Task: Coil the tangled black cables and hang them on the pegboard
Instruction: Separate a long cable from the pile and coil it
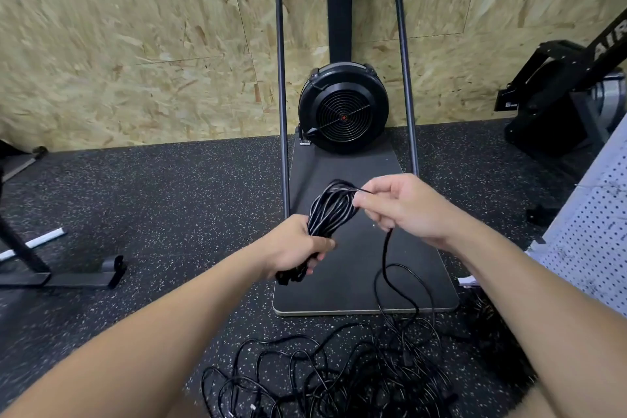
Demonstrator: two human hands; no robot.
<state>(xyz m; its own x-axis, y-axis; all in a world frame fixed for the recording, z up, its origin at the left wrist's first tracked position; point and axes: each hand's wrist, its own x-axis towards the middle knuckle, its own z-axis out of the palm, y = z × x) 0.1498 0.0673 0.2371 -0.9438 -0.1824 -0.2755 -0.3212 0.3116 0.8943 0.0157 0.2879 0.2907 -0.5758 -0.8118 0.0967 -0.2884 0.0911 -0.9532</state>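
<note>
- The coiled cable bundle (pixel 327 214) sits in my left hand (pixel 295 248); my fingers wrap tight around its lower part.
- My right hand (pixel 403 205) pinches the loose cable beside the bundle's top.
- That cable drops to the tangled cables (pixel 339 373) on the floor (pixel 152 214).
- The white pegboard (pixel 590 234) stands at my right.

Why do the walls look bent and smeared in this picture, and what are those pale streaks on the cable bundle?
Head view: the wide-angle lens bows the chipboard wall and its edges smear with motion blur; the pale streaks on the coiled cable, gripped by the left hand, are glare; the right hand looks sharp.
</note>
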